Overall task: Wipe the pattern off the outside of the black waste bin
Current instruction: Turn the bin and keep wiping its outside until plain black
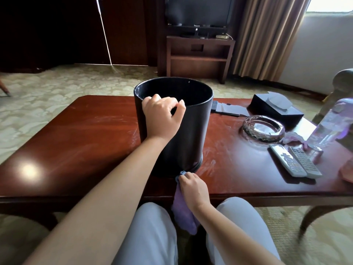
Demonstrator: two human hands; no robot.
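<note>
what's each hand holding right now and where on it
The left hand grips the black waste bin by its near rim. The right hand pinches the purple cloth at its upper end, against the bin's base.

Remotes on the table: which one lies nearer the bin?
The left remote, with large lettering on its back; the keypad remote lies beside it, farther from the black waste bin.
</note>
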